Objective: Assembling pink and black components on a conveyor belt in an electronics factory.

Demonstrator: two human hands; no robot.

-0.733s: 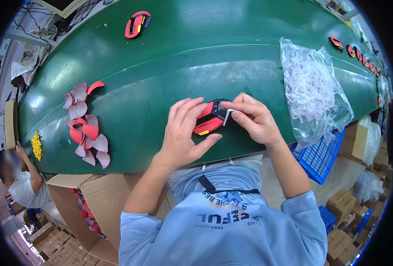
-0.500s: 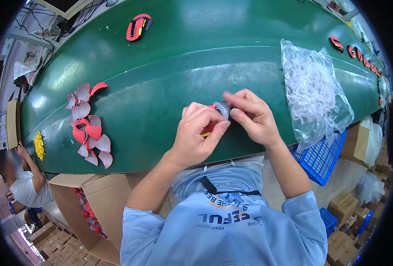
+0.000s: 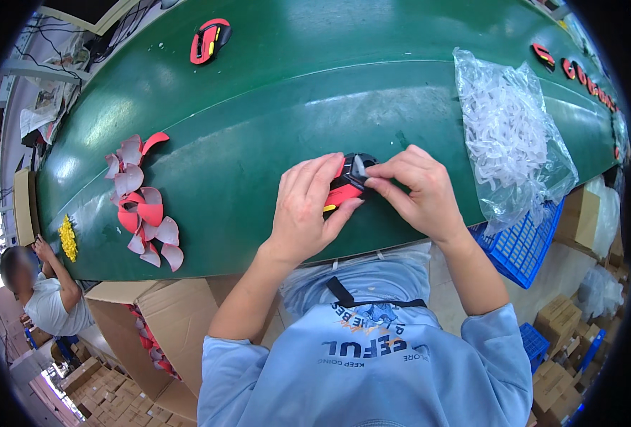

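Near the front of the green table, my left hand is closed around a red and black mouse-shaped shell with a yellow strip on its side. My right hand pinches a small translucent plastic piece against the shell's dark end. The fingers hide part of both. Off to the right lies an opened clear bag of similar translucent pieces. Loose red curved panels with pale inner sides are scattered at the left, and a small heap of yellow parts lies beyond them.
A similar shell lies at the far left of the table; several more line the far right. An open cardboard box with red parts stands below the front edge. A blue crate is under the bag. Another person sits left.
My right fingers have come down and in against the shell, and the translucent piece has turned over its dark end. My left hand has shifted slightly left, uncovering more of the shell.
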